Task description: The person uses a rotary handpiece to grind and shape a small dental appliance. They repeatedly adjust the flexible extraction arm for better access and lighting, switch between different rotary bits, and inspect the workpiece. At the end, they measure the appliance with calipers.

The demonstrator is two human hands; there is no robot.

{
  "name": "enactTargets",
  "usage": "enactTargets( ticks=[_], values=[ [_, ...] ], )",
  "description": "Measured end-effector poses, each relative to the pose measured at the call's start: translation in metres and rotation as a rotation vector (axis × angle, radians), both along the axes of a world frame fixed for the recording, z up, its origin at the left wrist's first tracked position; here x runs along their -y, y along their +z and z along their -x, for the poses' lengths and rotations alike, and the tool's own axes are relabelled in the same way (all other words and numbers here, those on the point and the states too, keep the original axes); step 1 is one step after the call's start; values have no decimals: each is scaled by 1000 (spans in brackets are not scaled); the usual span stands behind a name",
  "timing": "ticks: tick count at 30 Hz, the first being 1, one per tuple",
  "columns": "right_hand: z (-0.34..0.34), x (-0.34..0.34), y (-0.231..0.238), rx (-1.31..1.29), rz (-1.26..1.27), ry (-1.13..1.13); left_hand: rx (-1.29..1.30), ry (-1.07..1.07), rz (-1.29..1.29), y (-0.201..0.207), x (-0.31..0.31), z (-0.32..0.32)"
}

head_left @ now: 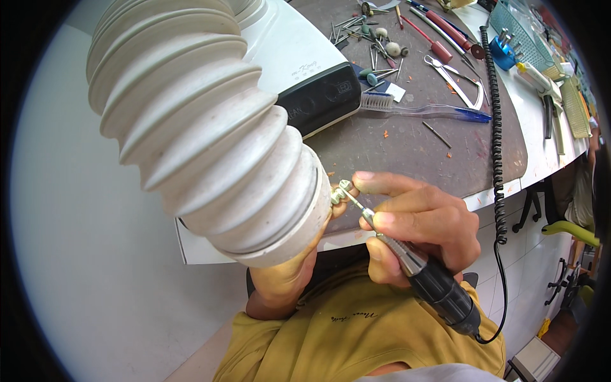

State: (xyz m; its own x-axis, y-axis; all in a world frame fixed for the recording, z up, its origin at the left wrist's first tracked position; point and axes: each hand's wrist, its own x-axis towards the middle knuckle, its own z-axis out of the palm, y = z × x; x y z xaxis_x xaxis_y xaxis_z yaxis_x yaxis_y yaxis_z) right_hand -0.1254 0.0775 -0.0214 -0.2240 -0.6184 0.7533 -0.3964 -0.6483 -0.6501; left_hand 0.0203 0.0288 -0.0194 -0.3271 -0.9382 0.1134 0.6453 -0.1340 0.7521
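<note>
The right hand (pixel 417 226) is wrapped around one rotary handpiece (pixel 426 274), a dark grip with a silver nose, held like a pen with thumb and forefinger pinched near the front. Its thin bit (pixel 352 200) points up and to the left and meets a small pale workpiece (pixel 338 191), which sits right at the mouth of the hose. The left hand (pixel 289 280) is mostly hidden behind that hose; only its wrist and a couple of fingertips show, closed on the small piece from below.

One wide ribbed white hose (pixel 203 127) fills the middle of the view, its open end just beside the piece. One black coiled cord (pixel 496 140) runs from the handpiece's rear up across the dark bench mat (pixel 407 146).

On the mat lie one clear-handled toothbrush (pixel 420 109) with a blue tip, one pair of scissors (pixel 455 79) and two red-handled tools (pixel 439 32). A scatter of small burs (pixel 375 44) lies near the far edge, too many and too small to count surely. One black-fronted white machine (pixel 312 95) stands behind the hose. One blue bur holder (pixel 504 54) sits on the white counter beside a green mesh tray (pixel 528 35).
</note>
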Motion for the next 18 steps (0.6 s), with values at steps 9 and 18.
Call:
enactTargets(
  ticks=[9,18],
  values=[
    [-1,-1,1,10,-11,2,-54,-19,-20,-5,2,-3],
    [1,-2,2,-5,-27,13,-26,-13,86,-25,14,-11]
  ],
)
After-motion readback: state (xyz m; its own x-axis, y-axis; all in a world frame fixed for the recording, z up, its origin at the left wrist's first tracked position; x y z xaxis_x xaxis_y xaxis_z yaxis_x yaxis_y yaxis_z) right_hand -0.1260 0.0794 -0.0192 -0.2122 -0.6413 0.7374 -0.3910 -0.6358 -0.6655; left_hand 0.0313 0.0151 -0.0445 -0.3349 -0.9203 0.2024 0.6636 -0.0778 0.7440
